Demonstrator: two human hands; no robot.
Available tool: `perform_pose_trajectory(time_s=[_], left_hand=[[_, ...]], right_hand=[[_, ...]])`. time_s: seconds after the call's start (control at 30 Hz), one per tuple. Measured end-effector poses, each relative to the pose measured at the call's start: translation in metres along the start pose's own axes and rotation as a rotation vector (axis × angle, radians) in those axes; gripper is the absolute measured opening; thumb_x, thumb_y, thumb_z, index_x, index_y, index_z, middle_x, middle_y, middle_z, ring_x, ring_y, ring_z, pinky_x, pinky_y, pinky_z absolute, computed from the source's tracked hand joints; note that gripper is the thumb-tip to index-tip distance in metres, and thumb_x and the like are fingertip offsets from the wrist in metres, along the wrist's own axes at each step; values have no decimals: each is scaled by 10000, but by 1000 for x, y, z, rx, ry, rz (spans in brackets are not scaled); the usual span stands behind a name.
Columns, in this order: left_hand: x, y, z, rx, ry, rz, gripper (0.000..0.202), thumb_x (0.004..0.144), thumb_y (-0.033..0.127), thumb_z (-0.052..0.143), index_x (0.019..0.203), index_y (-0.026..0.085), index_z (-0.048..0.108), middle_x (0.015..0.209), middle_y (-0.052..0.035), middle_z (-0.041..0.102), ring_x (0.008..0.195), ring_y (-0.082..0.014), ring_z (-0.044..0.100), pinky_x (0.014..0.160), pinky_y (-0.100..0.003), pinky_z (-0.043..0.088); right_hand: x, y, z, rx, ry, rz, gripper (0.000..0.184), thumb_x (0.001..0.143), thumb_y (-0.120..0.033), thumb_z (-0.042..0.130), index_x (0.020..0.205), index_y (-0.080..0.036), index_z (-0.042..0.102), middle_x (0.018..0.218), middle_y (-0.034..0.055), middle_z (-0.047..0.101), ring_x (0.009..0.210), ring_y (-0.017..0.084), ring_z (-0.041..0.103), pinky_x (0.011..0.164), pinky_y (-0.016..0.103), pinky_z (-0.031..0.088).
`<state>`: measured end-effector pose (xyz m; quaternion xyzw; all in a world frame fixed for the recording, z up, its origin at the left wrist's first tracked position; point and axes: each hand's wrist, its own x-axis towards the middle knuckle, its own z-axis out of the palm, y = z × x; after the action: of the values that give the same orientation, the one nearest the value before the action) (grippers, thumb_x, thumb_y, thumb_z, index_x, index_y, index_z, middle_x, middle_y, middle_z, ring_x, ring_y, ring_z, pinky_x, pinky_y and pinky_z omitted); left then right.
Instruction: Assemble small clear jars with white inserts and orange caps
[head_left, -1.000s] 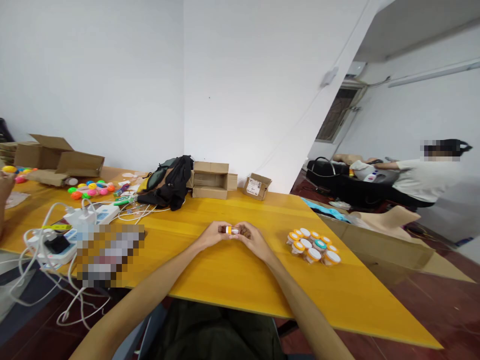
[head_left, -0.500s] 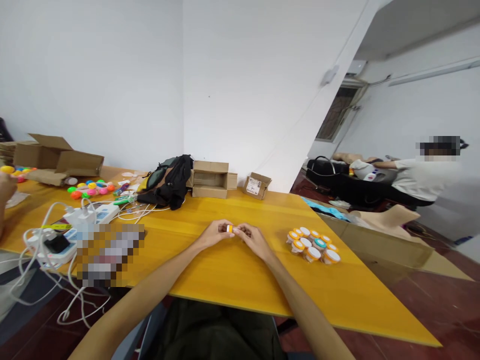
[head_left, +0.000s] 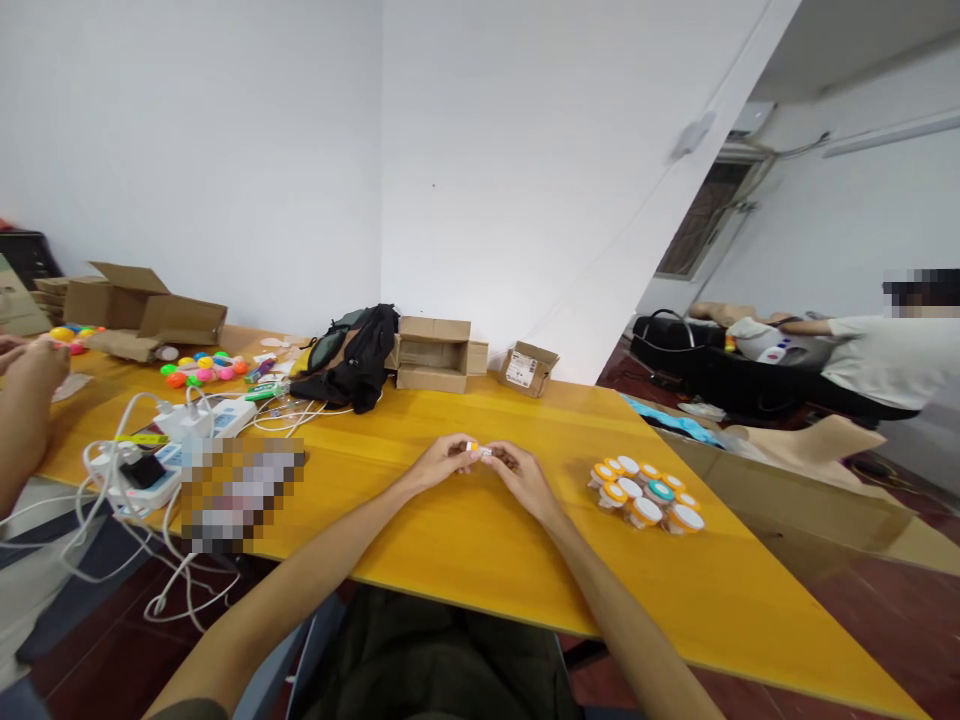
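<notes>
My left hand (head_left: 448,460) is closed around a small orange-and-white piece (head_left: 472,446), held just above the table, that looks like the lidded jars nearby but is too small to make out fully. My right hand (head_left: 517,470) is closed too, its thumb and fingers pinching a small white piece (head_left: 487,454) right beside it. The fingertips of both hands almost meet, and they partly hide what they hold. To the right, a cluster of small clear jars (head_left: 645,512) with orange-and-white lids stands upright on the table; one has a teal lid (head_left: 661,491).
Behind my hands are an open cardboard box (head_left: 433,378), a smaller box (head_left: 529,370) and a black backpack (head_left: 360,365). Power strips (head_left: 142,480) with tangled white cables lie left, near colourful balls (head_left: 202,370). Another person's hand (head_left: 34,385) is at far left; a person (head_left: 877,360) sits at right.
The view has shifted, so the scene sits slightly further right. A white piece now shows at my right fingertips, beside the orange-and-white piece. The other person's hand at left shows more.
</notes>
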<state>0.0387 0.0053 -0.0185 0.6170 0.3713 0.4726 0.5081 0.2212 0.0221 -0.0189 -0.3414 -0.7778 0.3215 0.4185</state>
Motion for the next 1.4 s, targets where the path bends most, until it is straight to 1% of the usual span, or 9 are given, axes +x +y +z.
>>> perform_pose_trajectory(time_s=[0.2, 0.33, 0.53, 0.63, 0.73, 0.93, 1.07, 1.23, 1.4], left_hand=[[-1, 0, 2, 32, 32, 66, 449, 653, 466, 806, 958, 159, 689, 828, -10, 666, 760, -138, 584, 740, -259, 449], [-1, -1, 0, 40, 21, 50, 440, 697, 525, 753, 911, 147, 687, 761, -7, 653, 687, -132, 583, 669, -253, 449], [-1, 2, -1, 28, -1, -31, 518, 763, 664, 608, 721, 148, 618, 553, 18, 587, 465, -92, 514, 499, -225, 368], [-2, 5, 0, 40, 1, -84, 578, 798, 714, 509, 660, 156, 572, 501, 18, 569, 411, -83, 484, 455, -220, 322], [-3, 7, 1, 59, 10, -112, 597, 814, 727, 461, 639, 163, 551, 470, 22, 547, 389, -80, 455, 442, -222, 303], [-1, 4, 0, 62, 18, -36, 544, 773, 709, 545, 744, 167, 581, 545, 47, 518, 453, -82, 449, 481, -222, 328], [-3, 5, 0, 44, -9, 37, 555, 717, 716, 611, 825, 173, 585, 610, 56, 498, 515, -84, 465, 509, -222, 347], [-5, 6, 0, 25, -20, 40, 528, 704, 644, 689, 939, 180, 602, 694, 39, 548, 592, -96, 497, 565, -228, 381], [-2, 4, -1, 31, -1, 19, 510, 717, 656, 661, 861, 169, 621, 652, 37, 545, 566, -97, 493, 550, -230, 368]], right_hand=[[0, 3, 0, 58, -64, 108, 499, 846, -663, 477, 797, -198, 653, 598, 1, 595, 529, 155, 553, 543, 280, 470], [0, 2, 3, 82, -44, 95, 457, 843, -632, 508, 837, -196, 647, 665, 8, 621, 543, 155, 559, 540, 280, 471], [-2, 1, 7, -38, 64, -126, 300, 846, -512, 601, 921, -224, 643, 819, 44, 645, 691, 190, 580, 650, 310, 503], [-3, -2, 6, -102, 74, -249, 223, 891, -439, 570, 951, -237, 644, 861, 63, 632, 741, 204, 581, 683, 324, 506], [-4, -4, 5, -148, 77, -294, 188, 912, -397, 551, 958, -242, 647, 861, 70, 629, 750, 211, 579, 685, 332, 501], [-4, -5, 8, -131, 91, -160, 224, 871, -450, 592, 884, -235, 653, 785, 53, 660, 704, 210, 594, 666, 325, 494], [-3, -4, 8, -83, 75, -64, 332, 885, -527, 511, 805, -234, 644, 738, 37, 676, 660, 201, 606, 653, 315, 493], [-1, -1, 8, -78, 25, 14, 471, 926, -567, 393, 659, -231, 587, 556, 2, 583, 531, 175, 547, 592, 303, 465], [0, 3, 11, -20, 80, -19, 329, 857, -531, 558, 945, -219, 618, 706, -5, 623, 619, 169, 566, 595, 279, 484]])
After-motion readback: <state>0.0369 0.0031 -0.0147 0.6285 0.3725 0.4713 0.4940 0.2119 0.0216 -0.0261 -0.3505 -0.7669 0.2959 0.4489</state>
